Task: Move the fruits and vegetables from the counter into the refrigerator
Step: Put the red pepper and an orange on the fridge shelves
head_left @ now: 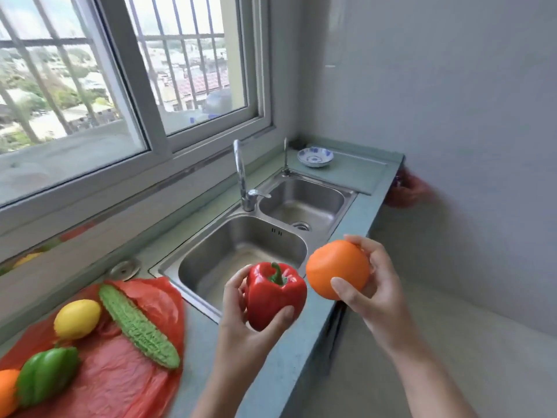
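Observation:
My left hand (241, 321) grips a red bell pepper (272, 297) in the air over the counter's front edge. My right hand (373, 285) holds an orange (336, 267) just past the counter edge, to the right of the pepper. At the lower left, a red plastic bag (126, 366) lies flat on the counter with a yellow lemon (77, 318), a green bitter gourd (137, 325), a green bell pepper (45, 375) and a second orange (6, 390) at the frame edge. No refrigerator is in view.
A steel double sink (241, 248) with a tap (242, 176) sits in the blue-green counter (271, 366) under a barred window. A blue-and-white bowl (315, 156) stands at the far end. A grey wall rises at the right, with floor below.

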Available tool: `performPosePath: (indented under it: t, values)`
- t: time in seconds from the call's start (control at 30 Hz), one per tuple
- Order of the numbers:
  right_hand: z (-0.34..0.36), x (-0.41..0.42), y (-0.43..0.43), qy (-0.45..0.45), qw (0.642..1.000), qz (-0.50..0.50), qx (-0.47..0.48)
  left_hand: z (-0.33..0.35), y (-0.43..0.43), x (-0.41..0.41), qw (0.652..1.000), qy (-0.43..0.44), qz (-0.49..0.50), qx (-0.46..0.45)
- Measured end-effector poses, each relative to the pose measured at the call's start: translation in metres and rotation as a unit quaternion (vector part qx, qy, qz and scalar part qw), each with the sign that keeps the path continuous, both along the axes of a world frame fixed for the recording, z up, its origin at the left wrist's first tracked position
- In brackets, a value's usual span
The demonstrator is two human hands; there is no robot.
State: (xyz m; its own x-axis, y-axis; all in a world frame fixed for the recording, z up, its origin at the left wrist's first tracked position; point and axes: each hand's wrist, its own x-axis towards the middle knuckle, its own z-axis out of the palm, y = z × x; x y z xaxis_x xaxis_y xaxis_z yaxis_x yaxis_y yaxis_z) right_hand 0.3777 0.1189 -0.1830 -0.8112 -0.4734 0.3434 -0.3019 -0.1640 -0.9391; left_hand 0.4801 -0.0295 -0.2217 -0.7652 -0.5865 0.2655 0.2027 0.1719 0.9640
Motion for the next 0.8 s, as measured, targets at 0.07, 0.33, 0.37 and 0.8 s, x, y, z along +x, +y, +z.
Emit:
performPosePath:
  t: [0.07, 0.33, 0.37, 0.8]
  values:
    - [-0.001, -0.009, 0.033, -0.003, 0.999, -0.050, -0.022, 0.000, 0.023, -0.025, 0.999, 0.002, -0.040, -0.006]
    - [0.001, -0.060, 0.199, 0.028, 0.965, -0.259, -0.021, 0.009, 0.171, -0.141, 0.977, 0.021, -0.214, 0.012]
    - [0.003, -0.067, 0.224, 0.033, 0.957, -0.288, -0.018, 0.010, 0.194, -0.156, 0.971, 0.021, -0.236, 0.007]
    - [-0.002, -0.069, 0.518, 0.082, 0.795, -0.594, 0.095, 0.020, 0.498, -0.258, 0.862, 0.030, -0.506, -0.006]
